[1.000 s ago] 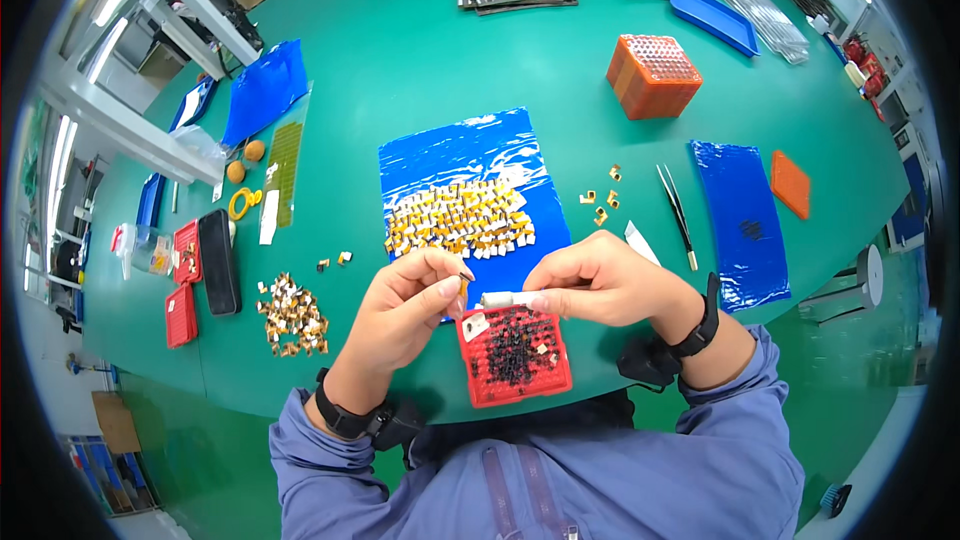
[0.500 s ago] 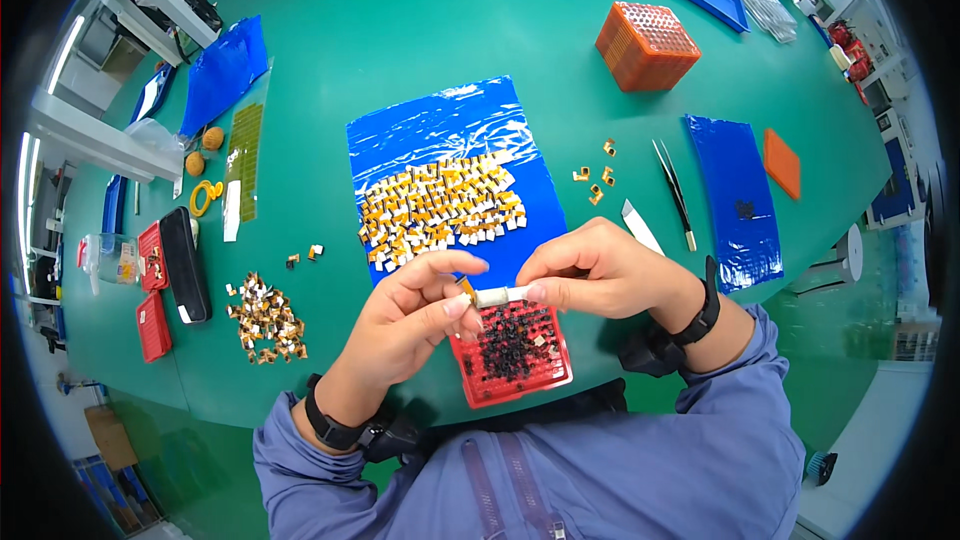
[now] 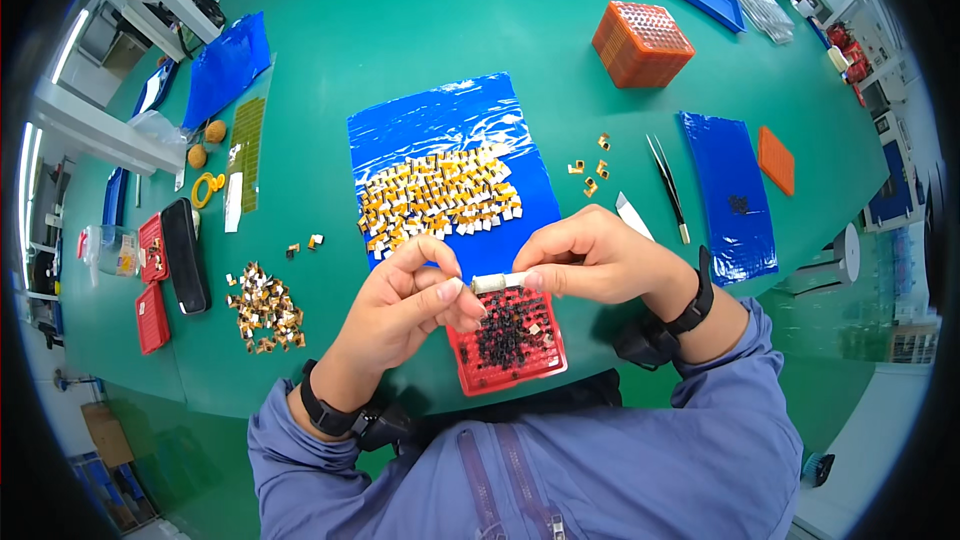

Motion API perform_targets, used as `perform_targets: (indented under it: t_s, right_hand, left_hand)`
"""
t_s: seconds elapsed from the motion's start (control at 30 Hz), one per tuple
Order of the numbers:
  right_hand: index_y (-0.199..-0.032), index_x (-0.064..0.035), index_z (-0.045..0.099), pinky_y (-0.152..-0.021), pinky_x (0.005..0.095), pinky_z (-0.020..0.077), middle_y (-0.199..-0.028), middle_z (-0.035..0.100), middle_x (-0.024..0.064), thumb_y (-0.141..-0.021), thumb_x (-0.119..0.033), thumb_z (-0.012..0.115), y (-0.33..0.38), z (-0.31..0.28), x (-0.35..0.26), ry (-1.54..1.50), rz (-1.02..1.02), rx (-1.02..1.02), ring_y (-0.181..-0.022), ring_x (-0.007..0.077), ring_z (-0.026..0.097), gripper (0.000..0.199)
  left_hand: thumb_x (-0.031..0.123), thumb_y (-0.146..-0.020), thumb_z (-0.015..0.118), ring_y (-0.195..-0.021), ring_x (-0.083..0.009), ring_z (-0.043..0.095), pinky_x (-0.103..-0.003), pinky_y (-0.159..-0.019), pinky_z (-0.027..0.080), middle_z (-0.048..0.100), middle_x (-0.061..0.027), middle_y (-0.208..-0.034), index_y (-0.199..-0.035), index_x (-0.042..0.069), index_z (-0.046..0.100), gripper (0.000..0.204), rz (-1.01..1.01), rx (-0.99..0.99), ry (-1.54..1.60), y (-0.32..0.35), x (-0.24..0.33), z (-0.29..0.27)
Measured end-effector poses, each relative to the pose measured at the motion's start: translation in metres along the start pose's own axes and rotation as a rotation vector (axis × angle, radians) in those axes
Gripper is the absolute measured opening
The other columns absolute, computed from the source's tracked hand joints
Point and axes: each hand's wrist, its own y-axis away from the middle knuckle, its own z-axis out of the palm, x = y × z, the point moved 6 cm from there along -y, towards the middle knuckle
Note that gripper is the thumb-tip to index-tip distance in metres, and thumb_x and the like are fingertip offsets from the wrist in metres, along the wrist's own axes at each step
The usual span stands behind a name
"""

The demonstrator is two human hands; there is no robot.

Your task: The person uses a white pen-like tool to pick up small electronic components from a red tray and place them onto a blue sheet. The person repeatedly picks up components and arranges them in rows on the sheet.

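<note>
My right hand (image 3: 607,262) pinches a short white rod-like piece (image 3: 491,283) between thumb and fingertips, its thicker end towards the left. Close to that end, my left hand (image 3: 402,302) has its thumb and forefinger nearly together; anything between them is too small or hidden to make out. Below both hands sits a red tray (image 3: 520,381) with many tiny black parts (image 3: 503,338) and a few light ones. Beyond them, a blue sheet (image 3: 432,118) carries dense rows of small white-and-orange flexible pieces (image 3: 437,197).
A loose heap of similar pieces (image 3: 268,310) lies left, near a black case (image 3: 184,255) and red boxes (image 3: 152,318). To the right are tweezers (image 3: 668,190), a white strip (image 3: 633,217) and a second blue sheet (image 3: 728,210). An orange tray stack (image 3: 640,55) stands farther back.
The small yellowish piece seen at my left fingertips is no longer visible there. My left fingers have shifted slightly, and the white rod-like piece stays in my right hand. The whole view has moved slightly.
</note>
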Motion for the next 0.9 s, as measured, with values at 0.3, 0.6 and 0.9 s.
perform_targets:
  t_s: [0.3,0.6,0.9]
  right_hand:
    - [-0.089,-0.0008,0.065,-0.047,0.0242,0.0329,-0.059,0.053,0.0007,-0.088,-0.02,0.062,0.001,0.003,0.0,0.01,-0.023,-0.057,-0.052,0.0055,0.043,0.019]
    - [-0.083,-0.0017,0.063,-0.048,0.0218,0.032,-0.057,0.049,-0.0028,-0.085,-0.017,0.066,-0.001,-0.001,0.0,0.046,-0.03,-0.02,-0.052,0.0031,0.04,0.015]
    - [-0.084,-0.0028,0.062,-0.049,0.022,0.0337,-0.059,0.05,-0.0029,-0.086,-0.016,0.064,0.0,0.004,0.0,-0.003,-0.033,-0.07,-0.054,0.004,0.042,0.014]
  left_hand:
    - [0.003,-0.09,0.055,-0.075,-0.0158,0.066,-0.028,-0.068,0.055,0.063,-0.0089,-0.08,-0.092,0.004,0.05,0.005,0.019,-0.029,0.048,-0.002,-0.013,-0.001]
    - [0.004,-0.089,0.056,-0.073,-0.0137,0.064,-0.026,-0.067,0.054,0.061,-0.0068,-0.083,-0.092,0.005,0.05,0.007,0.062,-0.047,0.011,-0.002,-0.015,-0.001]
    - [0.006,-0.088,0.059,-0.078,-0.0112,0.06,-0.024,-0.071,0.05,0.056,-0.0047,-0.086,-0.091,0.005,0.05,0.009,0.12,-0.054,-0.046,-0.002,-0.016,-0.001]
